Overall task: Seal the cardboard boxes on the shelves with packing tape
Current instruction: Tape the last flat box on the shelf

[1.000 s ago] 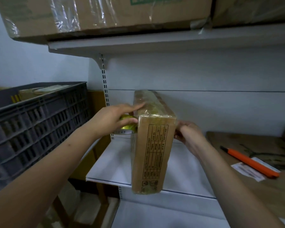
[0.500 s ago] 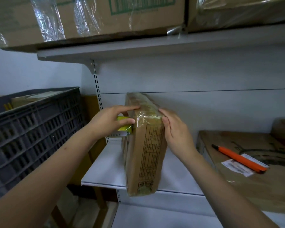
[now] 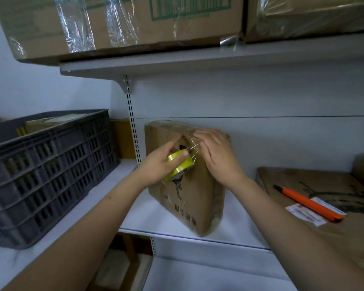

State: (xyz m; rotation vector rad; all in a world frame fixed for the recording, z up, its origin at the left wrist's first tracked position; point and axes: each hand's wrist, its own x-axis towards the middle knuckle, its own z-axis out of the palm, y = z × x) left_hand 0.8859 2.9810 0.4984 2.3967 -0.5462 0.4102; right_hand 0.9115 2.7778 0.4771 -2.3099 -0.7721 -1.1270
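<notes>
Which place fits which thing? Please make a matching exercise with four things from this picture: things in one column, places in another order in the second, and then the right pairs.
Things:
1. tape roll
2. orange cutter
3. crate
4. right hand

Places:
A. on the flat box at the right
B. pressing on the upper part of the standing box
C. at the left end of the shelf
D. held in the left hand

Pairs: 1-D, 2-A, 3-C, 4-B
</notes>
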